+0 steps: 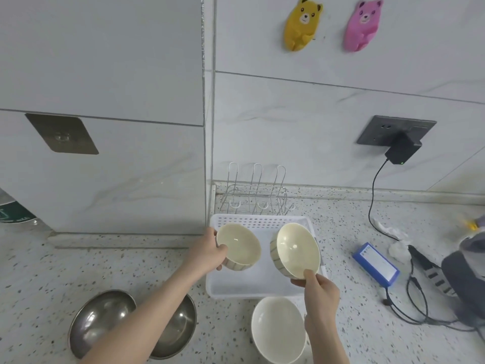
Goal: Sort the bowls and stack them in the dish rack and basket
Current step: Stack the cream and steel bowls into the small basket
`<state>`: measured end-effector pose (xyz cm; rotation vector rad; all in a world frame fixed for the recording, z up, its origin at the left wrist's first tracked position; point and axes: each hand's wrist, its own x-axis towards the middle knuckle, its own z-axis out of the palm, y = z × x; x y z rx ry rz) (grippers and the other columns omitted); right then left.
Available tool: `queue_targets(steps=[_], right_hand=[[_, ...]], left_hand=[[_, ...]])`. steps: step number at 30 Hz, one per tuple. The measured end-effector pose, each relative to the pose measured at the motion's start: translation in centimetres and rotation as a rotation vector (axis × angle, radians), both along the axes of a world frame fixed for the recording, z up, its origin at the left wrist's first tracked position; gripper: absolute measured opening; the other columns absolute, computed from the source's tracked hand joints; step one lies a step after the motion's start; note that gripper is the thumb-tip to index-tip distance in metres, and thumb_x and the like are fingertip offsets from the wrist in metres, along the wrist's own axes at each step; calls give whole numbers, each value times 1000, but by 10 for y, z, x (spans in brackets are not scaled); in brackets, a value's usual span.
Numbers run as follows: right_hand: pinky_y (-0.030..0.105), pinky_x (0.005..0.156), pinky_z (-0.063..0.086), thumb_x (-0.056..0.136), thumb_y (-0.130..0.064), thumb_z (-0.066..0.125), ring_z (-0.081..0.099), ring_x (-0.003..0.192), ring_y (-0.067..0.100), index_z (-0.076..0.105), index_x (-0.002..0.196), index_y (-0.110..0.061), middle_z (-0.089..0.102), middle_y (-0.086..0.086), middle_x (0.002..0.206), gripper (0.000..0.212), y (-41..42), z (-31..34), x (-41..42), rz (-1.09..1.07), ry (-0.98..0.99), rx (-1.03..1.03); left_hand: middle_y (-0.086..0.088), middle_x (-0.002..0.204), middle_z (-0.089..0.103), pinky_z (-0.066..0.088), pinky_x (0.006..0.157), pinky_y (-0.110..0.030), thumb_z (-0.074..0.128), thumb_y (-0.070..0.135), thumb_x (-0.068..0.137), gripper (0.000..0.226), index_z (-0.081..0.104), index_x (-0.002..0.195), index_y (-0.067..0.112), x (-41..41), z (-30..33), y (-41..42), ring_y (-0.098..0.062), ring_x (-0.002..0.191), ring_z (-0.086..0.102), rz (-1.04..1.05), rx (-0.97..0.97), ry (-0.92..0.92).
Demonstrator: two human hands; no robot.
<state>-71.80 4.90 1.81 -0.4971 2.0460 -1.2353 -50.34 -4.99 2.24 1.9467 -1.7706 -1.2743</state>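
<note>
Low in the frame, a white bowl (278, 329) and steel bowls (105, 319) sit on the speckled counter (367, 324). Above them, over the white basket (262, 285), the left hand (210, 252) grips a cream bowl (240, 245) by its left rim, thumb inside. The right hand (319, 291) pinches a tilted cream bowl (296, 249) at its lower rim. A wire dish rack (254, 195) stands behind the basket.

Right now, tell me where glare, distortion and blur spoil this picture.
Head view: wide-angle bending curves the tile seams and the counter edge; soft highlights sit inside the striped bowl in the left hand and the one in the right hand; bright reflections streak the steel bowls; the grey object at the right edge is blurred.
</note>
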Motion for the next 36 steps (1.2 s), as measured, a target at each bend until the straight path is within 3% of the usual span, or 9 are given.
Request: queue_targets(steps=[5,9,12,16,22,28,31,33,36], right_hand=[[25,59,33,88,-15,54,53,73,11,70,65,-2,72,-1,59,30,0,-7,0,10,-6,10],[25,61,34,88,-14,55,57,77,12,70,66,-3,72,1,59,29,-1,-10,1,22,-19,12],[27,60,34,88,-14,55,59,78,13,71,65,-5,72,1,59,29,-1,-11,1,31,-13,25],[28,59,35,88,-14,54,59,76,14,70,65,-6,72,0,59,28,-3,-14,1,44,9,46],[29,58,36,87,-19,53,60,72,12,68,65,-11,71,-6,59,29,-10,-19,1,45,97,102],[29,57,37,87,-20,51,59,68,11,66,62,-11,70,-9,57,30,-8,-27,4,28,139,138],[28,56,37,87,-19,50,59,66,11,65,60,-12,69,-10,56,31,-7,-28,6,48,165,147],[28,57,37,87,-19,50,59,65,11,65,60,-12,69,-10,56,31,-7,-29,6,55,171,148],[29,58,37,87,-19,50,60,68,12,65,62,-12,70,-8,57,31,-7,-29,5,63,163,150]], left_hand=[[-1,84,66,41,47,-26,42,20,95,25,38,119,14,-14,-15,-9,-11,62,67,18,-40,-71],[-6,90,66,55,62,-36,43,18,94,26,39,118,10,-18,-23,-17,-24,75,70,-18,-116,-148],[-5,92,64,44,53,-32,44,18,94,25,41,118,11,-23,-26,-20,-26,76,65,-54,-168,-249],[-3,88,60,37,54,-31,44,19,93,16,45,107,12,-30,-30,-24,-28,77,60,-63,-210,-341],[-7,98,68,38,53,-33,40,17,97,27,46,123,7,-35,-33,-25,-29,87,67,-106,-274,-466],[-5,101,69,40,53,-33,45,5,92,32,44,123,9,-34,-30,-22,-25,86,68,-183,-237,-589],[-4,97,69,37,48,-31,43,18,97,40,36,135,10,-33,-29,-20,-24,79,67,-160,-260,-557],[-3,99,68,35,46,-29,45,38,97,58,25,144,12,-31,-30,-19,-23,80,66,-174,-248,-541],[-2,108,67,42,54,-30,51,68,83,92,14,148,14,-29,-29,-15,-24,92,67,-228,-187,-573]])
